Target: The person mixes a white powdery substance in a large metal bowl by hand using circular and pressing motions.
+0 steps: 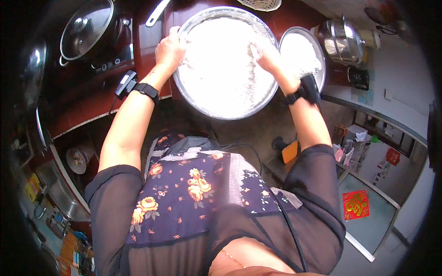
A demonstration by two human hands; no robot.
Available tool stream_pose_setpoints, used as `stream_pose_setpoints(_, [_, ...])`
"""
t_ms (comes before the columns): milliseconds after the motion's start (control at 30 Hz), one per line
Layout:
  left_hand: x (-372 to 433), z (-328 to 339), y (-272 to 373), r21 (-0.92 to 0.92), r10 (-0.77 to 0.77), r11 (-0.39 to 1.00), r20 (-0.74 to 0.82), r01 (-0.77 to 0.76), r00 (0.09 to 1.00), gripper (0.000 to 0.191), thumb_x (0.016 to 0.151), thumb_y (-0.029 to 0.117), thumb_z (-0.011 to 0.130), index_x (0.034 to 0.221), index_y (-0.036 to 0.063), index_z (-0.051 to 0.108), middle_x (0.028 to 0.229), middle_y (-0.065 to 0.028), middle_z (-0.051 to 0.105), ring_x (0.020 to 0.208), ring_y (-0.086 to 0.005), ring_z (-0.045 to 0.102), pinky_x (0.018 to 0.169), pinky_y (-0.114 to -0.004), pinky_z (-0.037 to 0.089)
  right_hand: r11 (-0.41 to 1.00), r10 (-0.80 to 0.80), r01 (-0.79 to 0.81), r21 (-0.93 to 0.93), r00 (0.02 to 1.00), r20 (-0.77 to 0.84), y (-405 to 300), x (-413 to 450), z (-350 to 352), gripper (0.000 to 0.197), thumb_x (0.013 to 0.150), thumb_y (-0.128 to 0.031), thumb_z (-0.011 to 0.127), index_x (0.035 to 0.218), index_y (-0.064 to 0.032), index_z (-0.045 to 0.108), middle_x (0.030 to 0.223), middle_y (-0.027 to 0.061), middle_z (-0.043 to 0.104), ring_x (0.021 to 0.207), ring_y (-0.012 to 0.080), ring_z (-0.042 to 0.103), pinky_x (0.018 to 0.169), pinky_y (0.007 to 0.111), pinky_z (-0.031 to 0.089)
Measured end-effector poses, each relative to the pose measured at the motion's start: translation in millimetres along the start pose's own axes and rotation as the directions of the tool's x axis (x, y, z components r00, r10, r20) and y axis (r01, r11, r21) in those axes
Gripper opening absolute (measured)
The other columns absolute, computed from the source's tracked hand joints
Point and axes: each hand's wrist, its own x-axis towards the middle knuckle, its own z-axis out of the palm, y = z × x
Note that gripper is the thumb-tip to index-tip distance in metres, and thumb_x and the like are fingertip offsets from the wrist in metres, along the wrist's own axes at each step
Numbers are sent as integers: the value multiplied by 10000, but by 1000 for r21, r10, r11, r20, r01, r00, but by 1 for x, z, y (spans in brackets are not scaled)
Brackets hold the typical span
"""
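Note:
A large round metal basin (229, 117) full of bright white flour (217, 76) lies before me on the dark red counter. My left hand (171, 48) grips its left rim, thumb over the inner side. Inside the basin, near the right wall, my right hand (266, 55) touches the flour; its fingers are whitened and partly lost in glare, so whether they hold anything cannot be told. A smaller metal bowl (323, 65) with more white flour stands against the basin's right side, partly behind my right wrist.
At the upper left, a pan with a glass lid (88, 29) sits on the stove. A white handle (157, 13) and a woven basket (264, 4) lie beyond the basin. A steel pot (343, 41) stands right of the bowl. The counter edge (83, 119) runs at my left.

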Motion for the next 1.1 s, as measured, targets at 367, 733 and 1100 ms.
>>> stream_pose_setpoints(367, [2,4,-7,25,13,1000,-15,-13,1000,376,932,356,474,1228,127,517,1041,-218,654,989,-413,612,862,-473,475,995,63,-72,69,991,121,59,-5,32,337,919,-212,505,1190,-23,574,1185,215,587,1089,377,551,936,413,436])
stream_pose_setpoints(733, [0,1,-1,-2,-37,999,9,37,999,355,921,331,480,1203,120,522,1025,-217,656,979,-411,613,863,-471,473,280,620,-694,663,658,427,73,-69,94,334,945,-258,476,1138,-12,596,1150,180,610,1050,296,579,912,382,455])
stream_pose_setpoints(1100, [0,-3,-6,64,41,997,-25,-39,999,339,921,330,437,1119,73,537,973,-246,657,932,-427,625,836,-502,479,548,418,-432,716,883,212,-32,-18,26,388,931,-284,541,1215,-21,571,1185,122,603,1046,199,574,910,335,467])
